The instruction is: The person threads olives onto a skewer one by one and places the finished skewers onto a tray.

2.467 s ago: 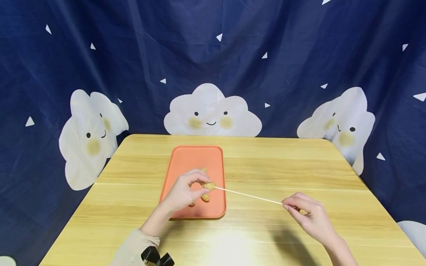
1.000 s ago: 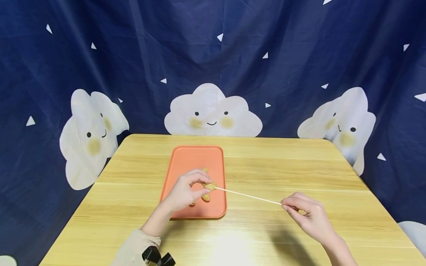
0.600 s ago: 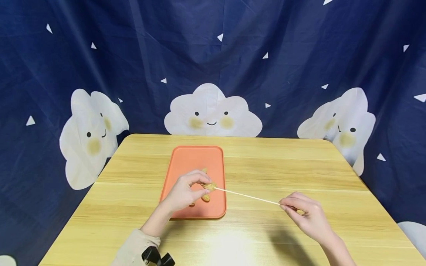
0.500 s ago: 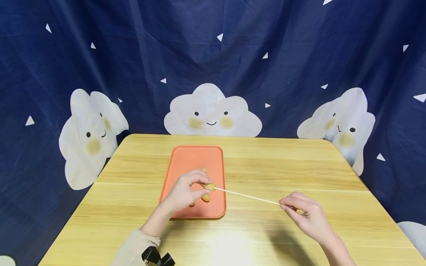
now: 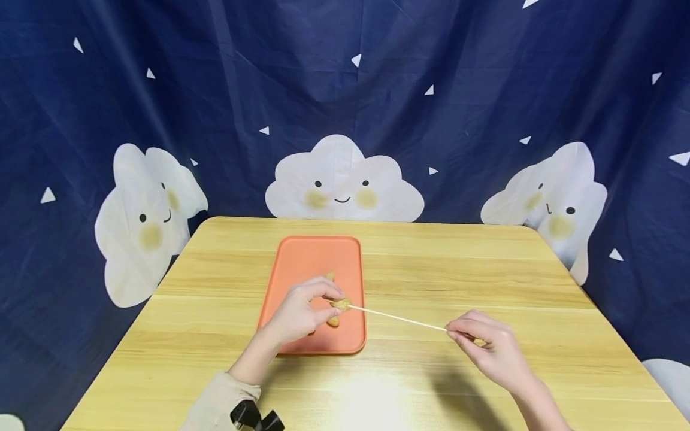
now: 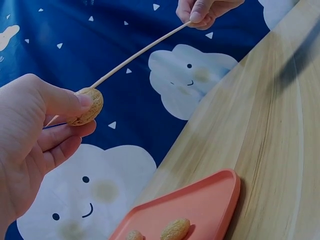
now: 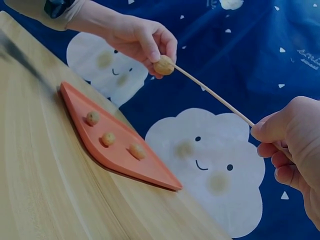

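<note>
My left hand (image 5: 302,308) pinches a wrinkled golden-brown food ball (image 6: 91,106) between thumb and fingers, above the tray's right side. A thin wooden skewer (image 7: 212,94) runs into this ball, and a short length shows on its far side, between thumb and fingers in the left wrist view. Off to the right, my right hand (image 5: 487,347) pinches the skewer's other end between thumb and fingertips. The skewer slants slightly down toward that hand in the head view. Beneath the left hand, three similar balls (image 7: 108,139) lie on an orange tray (image 5: 318,251), partly hidden in the head view.
The tray lies left of centre on a light wooden table (image 5: 458,263). Behind the table hangs a dark blue curtain (image 5: 226,108) with smiling clouds and small white triangles. A black device (image 5: 256,414) sits at the left wrist, by a beige sleeve (image 5: 218,401).
My right hand has shifted a little left toward the left hand, and less skewer shows between the hands. The held ball has edged slightly right; some skewer now shows on its left side.
</note>
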{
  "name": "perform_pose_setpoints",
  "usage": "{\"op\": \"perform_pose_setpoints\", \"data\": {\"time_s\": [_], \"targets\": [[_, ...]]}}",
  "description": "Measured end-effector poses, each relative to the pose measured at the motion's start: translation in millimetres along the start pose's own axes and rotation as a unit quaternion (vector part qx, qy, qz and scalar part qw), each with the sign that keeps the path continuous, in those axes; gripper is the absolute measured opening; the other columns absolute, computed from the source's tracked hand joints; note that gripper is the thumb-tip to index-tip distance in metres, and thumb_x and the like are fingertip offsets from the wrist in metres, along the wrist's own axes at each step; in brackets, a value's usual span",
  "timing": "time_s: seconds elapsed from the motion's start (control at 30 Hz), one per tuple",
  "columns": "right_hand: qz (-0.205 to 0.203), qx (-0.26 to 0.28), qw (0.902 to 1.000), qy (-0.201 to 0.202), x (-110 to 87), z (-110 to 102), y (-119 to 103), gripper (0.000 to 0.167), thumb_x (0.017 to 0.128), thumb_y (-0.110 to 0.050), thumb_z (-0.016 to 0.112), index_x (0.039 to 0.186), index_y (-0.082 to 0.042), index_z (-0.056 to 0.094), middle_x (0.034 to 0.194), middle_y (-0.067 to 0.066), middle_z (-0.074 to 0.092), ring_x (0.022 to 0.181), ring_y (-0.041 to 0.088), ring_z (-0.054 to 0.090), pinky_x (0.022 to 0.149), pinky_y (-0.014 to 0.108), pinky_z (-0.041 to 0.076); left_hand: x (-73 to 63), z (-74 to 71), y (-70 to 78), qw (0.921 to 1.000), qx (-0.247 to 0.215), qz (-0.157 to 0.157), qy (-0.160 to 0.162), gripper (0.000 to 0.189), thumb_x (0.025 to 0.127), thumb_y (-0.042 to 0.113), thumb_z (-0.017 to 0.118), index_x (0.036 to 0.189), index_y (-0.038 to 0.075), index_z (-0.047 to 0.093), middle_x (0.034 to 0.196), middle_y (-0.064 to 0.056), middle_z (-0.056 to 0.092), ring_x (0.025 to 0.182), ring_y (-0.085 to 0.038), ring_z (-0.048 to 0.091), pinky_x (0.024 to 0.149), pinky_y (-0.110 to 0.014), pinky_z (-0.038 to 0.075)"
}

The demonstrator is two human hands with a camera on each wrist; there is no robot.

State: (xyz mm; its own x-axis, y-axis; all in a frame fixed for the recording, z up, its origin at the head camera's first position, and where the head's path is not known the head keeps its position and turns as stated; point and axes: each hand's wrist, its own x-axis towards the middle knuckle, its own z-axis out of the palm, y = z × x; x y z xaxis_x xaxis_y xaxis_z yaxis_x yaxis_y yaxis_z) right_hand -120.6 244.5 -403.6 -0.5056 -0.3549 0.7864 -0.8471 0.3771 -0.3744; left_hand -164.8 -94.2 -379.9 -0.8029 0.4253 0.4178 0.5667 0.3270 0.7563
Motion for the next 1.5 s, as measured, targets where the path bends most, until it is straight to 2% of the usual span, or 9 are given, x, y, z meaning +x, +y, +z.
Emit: {"op": "perform_pose_setpoints", "data": {"time_s": [0.17,0.33,0.6,0.83,0.97,1.1,1.2,1.4,1.5], "targets": [[0.005,-0.002,1.0000,-0.001,-0.4,1.5,-1.1,0.005,0.087,-0.013,0.065,0.084,-0.012,0.070,0.076,0.001,0.064,0.065,0.002,0.051,0.051,0.010,0.041,0.7,1.1,1.1,0.9998,0.016,0.015,-0.001,0.022,0.073,-0.001,0.075,0.092,0.009,0.070,0.096,0.003,0.064,0.102,-0.018,0.059,0.102,-0.034,0.037],[0.000,-0.007,1.0000,-0.006,0.3,1.7,-1.5,0.018,0.091,-0.023,0.059,0.084,-0.011,0.069,0.076,0.002,0.064,0.065,0.002,0.050,0.052,0.010,0.040,0.8,2.2,4.0,0.9993,0.031,0.022,-0.006,0.022,0.072,-0.002,0.075,0.092,0.008,0.070,0.096,0.002,0.064,0.097,-0.016,0.061,0.101,-0.034,0.039],[0.007,-0.001,0.9999,-0.013,1.2,1.1,-2.8,0.008,0.088,-0.014,0.063,0.083,-0.010,0.069,0.076,0.003,0.064,0.064,0.004,0.051,0.052,0.010,0.040,3.4,4.4,3.5,0.9980,0.043,0.046,-0.011,0.022,0.073,-0.002,0.074,0.092,0.008,0.069,0.096,0.002,0.064,0.093,-0.014,0.061,0.104,-0.035,0.035],[-0.006,0.008,0.9999,-0.004,2.8,3.1,-2.9,0.016,0.090,-0.019,0.061,0.082,-0.007,0.068,0.074,0.005,0.063,0.062,0.005,0.051,0.051,0.010,0.040,4.4,6.5,3.6,0.9978,0.041,0.051,-0.012,0.022,0.072,-0.003,0.074,0.091,0.008,0.069,0.095,0.002,0.064,0.090,-0.013,0.062,0.106,-0.035,0.032],[0.007,0.008,0.9999,-0.011,1.9,2.6,-3.9,0.004,0.083,-0.005,0.067,0.084,-0.009,0.069,0.077,0.004,0.064,0.064,0.005,0.052,0.052,0.010,0.041,4.6,8.4,2.7,0.9979,0.035,0.054,-0.011,0.023,0.072,-0.004,0.074,0.091,0.007,0.069,0.094,0.002,0.064,0.088,-0.012,0.062,0.106,-0.034,0.031],[0.020,0.004,0.9996,-0.017,0.6,2.2,-4.2,0.029,0.069,0.014,0.069,0.085,-0.010,0.069,0.078,0.003,0.064,0.066,0.005,0.054,0.051,0.009,0.042,5.7,9.8,2.0,0.9972,0.036,0.066,-0.007,0.022,0.071,-0.004,0.074,0.090,0.007,0.069,0.093,0.002,0.064,0.085,-0.011,0.062,0.106,-0.033,0.031],[0.019,0.009,0.9997,-0.015,-0.7,2.6,-3.2,0.031,0.067,0.016,0.069,0.085,-0.009,0.069,0.078,0.004,0.064,0.067,0.007,0.054,0.051,0.010,0.042,6.1,10.0,2.2,0.9969,0.037,0.070,-0.005,0.022,0.071,-0.003,0.075,0.089,0.007,0.069,0.092,0.003,0.064,0.084,-0.009,0.061,0.107,-0.032,0.030],[0.010,0.015,0.9998,-0.010,-1.8,3.1,-1.9,0.017,0.076,0.006,0.070,0.084,-0.008,0.069,0.077,0.004,0.063,0.066,0.007,0.053,0.051,0.010,0.041,5.6,9.4,5.3,0.9976,0.037,0.055,-0.016,0.021,0.072,0.000,0.076,0.090,0.008,0.069,0.092,0.005,0.065,0.086,-0.007,0.061,0.108,-0.031,0.027],[0.014,0.010,0.9998,-0.012,-1.4,2.9,-2.5,0.019,0.074,0.008,0.070,0.084,-0.009,0.069,0.077,0.003,0.064,0.066,0.006,0.053,0.051,0.009,0.042,4.3,9.1,7.6,0.9978,0.048,0.039,-0.025,0.021,0.073,0.001,0.076,0.092,0.009,0.070,0.093,0.005,0.065,0.087,-0.008,0.061,0.107,-0.033,0.029]]}}
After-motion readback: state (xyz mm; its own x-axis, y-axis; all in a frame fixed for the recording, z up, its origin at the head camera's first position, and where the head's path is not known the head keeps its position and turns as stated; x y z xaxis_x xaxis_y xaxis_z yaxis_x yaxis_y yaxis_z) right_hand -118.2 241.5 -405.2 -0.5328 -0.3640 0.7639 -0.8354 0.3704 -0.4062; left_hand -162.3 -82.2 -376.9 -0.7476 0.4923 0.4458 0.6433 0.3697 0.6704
